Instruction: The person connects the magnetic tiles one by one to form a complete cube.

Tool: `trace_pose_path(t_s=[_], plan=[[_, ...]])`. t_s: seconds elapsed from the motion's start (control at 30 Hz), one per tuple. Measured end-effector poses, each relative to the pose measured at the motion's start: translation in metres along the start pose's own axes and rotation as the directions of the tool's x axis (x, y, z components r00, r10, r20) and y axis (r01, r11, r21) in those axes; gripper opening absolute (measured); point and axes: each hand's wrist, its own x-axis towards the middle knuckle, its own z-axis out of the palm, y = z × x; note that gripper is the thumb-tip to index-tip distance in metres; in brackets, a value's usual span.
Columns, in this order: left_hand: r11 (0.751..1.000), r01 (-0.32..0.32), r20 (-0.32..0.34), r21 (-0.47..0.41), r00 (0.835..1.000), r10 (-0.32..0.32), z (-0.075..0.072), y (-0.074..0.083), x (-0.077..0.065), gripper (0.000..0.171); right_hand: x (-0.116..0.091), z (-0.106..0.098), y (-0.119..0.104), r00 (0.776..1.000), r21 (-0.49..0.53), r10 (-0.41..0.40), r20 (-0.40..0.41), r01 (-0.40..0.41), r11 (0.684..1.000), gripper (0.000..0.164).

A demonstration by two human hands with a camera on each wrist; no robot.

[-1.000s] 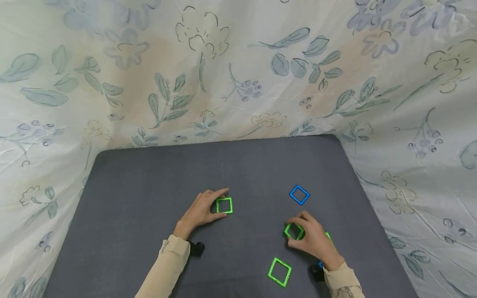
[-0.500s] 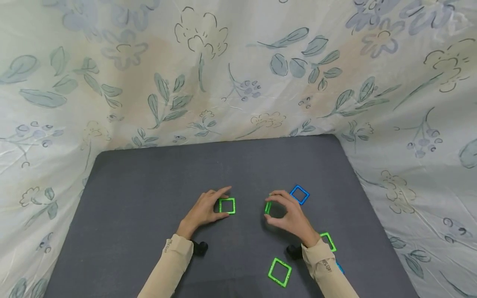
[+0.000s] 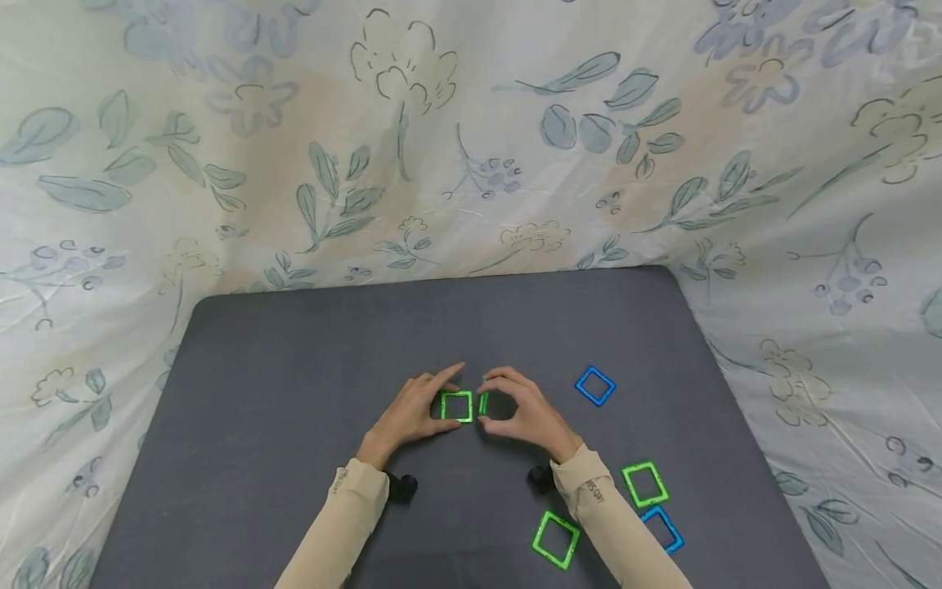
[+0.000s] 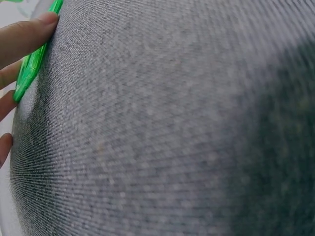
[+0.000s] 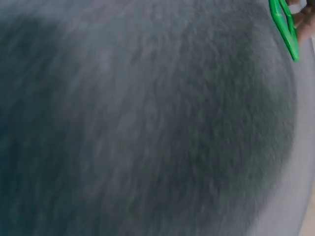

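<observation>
Near the middle of the dark table, my left hand (image 3: 414, 411) grips a green square frame tile (image 3: 457, 406) by its near and far edges, between thumb and fingers. That tile (image 4: 33, 66) also shows at the upper left of the left wrist view, under the thumb. Facing it from the right, my right hand (image 3: 528, 411) pinches a second green square frame tile (image 3: 482, 402), seen nearly edge-on in the head view. A narrow gap separates the two tiles. In the right wrist view, the second tile (image 5: 284, 27) appears at the top right corner.
To the right lies a blue square frame (image 3: 595, 386). Nearer the front are a green frame (image 3: 644, 484), another blue frame (image 3: 671, 536) partly under the right sleeve, and a further green frame (image 3: 555, 540). Floral cloth (image 3: 441, 164) hangs behind the dark table (image 3: 294, 360).
My right hand has moved left and away from me with its green tile, turning it edge-on beside the other. My left hand has shifted slightly right with its tile.
</observation>
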Motion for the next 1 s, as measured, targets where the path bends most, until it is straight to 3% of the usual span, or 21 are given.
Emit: trace_pose_path(t_s=[0.6, 1.0], plan=[[1.0, 0.005, 0.015, -0.011, 1.0, -0.004, -0.001, -0.004, 0.0, 0.097, 0.011, 0.015, 0.008, 0.993, 0.036, 0.018, 0.114, -0.022, 0.999, 0.029], [1.0, 0.012, 0.017, -0.022, 1.0, -0.012, -0.001, -0.006, 0.0, 0.096, 0.008, 0.025, 0.012, 0.99, -0.03, 0.059, 0.127, -0.055, 0.998, 0.05]])
